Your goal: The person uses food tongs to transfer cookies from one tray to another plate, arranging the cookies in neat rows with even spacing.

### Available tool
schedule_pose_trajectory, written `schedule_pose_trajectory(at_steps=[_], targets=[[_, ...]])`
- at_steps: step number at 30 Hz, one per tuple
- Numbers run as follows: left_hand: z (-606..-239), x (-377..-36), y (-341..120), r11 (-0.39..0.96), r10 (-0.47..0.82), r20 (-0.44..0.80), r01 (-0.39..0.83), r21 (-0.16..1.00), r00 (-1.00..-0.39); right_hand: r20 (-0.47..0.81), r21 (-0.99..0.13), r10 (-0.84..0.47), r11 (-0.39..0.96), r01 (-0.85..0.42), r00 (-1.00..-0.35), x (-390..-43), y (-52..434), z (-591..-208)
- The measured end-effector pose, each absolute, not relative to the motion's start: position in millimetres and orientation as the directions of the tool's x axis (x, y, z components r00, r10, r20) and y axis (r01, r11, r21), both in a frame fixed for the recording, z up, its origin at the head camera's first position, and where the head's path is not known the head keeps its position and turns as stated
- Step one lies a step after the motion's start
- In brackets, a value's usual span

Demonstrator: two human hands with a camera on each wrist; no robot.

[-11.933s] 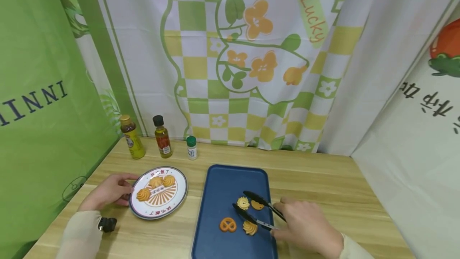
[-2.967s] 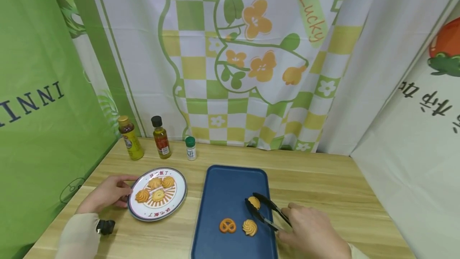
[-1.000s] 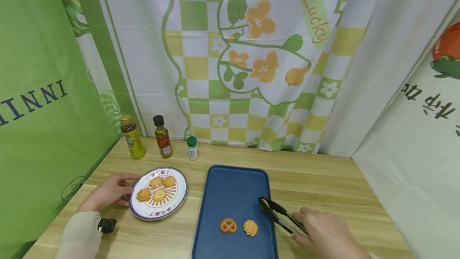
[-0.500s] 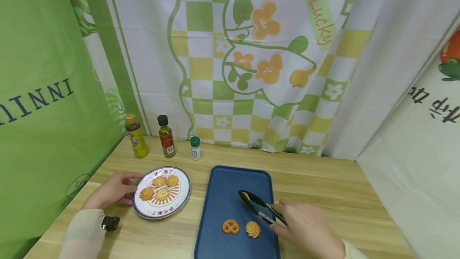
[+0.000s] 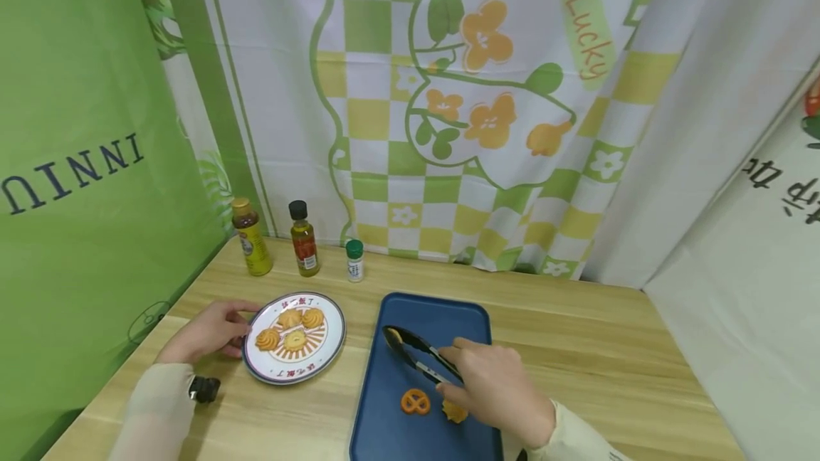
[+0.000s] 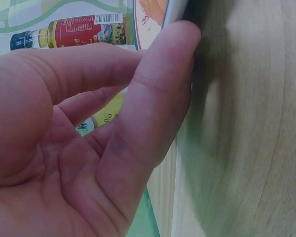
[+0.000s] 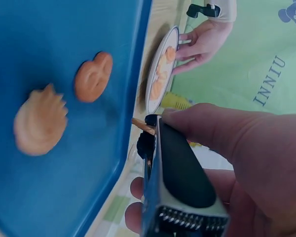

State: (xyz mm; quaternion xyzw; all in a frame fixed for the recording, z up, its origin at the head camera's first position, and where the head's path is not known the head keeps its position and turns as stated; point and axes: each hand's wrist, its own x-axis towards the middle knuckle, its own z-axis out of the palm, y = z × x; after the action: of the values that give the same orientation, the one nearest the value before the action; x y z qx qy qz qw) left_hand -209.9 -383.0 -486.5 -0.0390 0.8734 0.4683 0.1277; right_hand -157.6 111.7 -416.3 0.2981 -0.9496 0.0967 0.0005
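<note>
We find right hand (image 5: 493, 383), lower centre, fingers grasping tongs (image 5: 419, 366), cookie (image 5: 393, 336) between tips; slack squeeze could drop it. Left hand (image 5: 214, 331), lower left, fingers gripping plate (image 5: 329, 348).

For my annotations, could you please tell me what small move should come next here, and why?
Probably carry the black-tipped metal tongs leftward over the round white patterned plate: they grip a golden cookie above the blue rectangular tray, and four round golden cookies already lie on the plate.

Free pale-wood gap (image 5: 354, 363) between round white plate (image 5: 329, 336) and rectangular blue tray (image 5: 384, 393); black-and-silver tongs (image 5: 430, 351) obstruct the tray's middle.
</note>
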Motion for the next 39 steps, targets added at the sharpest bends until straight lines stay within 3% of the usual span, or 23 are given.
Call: schedule_pose_trajectory(at_steps=[18, 39], targets=[[-480.0, -205.7, -379.8, 0.543, 0.061, -0.256, -0.183, 0.819, -0.965, 0.146, -0.069, -0.643, 0.752, -0.656, -0.752, -176.8, 24.7, -416.9], [-475.8, -204.4, -377.3, 0.545, 0.056, -0.258, -0.187, 0.817, -0.964, 0.236, 0.12, -0.685, 0.725, -0.678, -0.69, -185.1, -3.6, -439.3]])
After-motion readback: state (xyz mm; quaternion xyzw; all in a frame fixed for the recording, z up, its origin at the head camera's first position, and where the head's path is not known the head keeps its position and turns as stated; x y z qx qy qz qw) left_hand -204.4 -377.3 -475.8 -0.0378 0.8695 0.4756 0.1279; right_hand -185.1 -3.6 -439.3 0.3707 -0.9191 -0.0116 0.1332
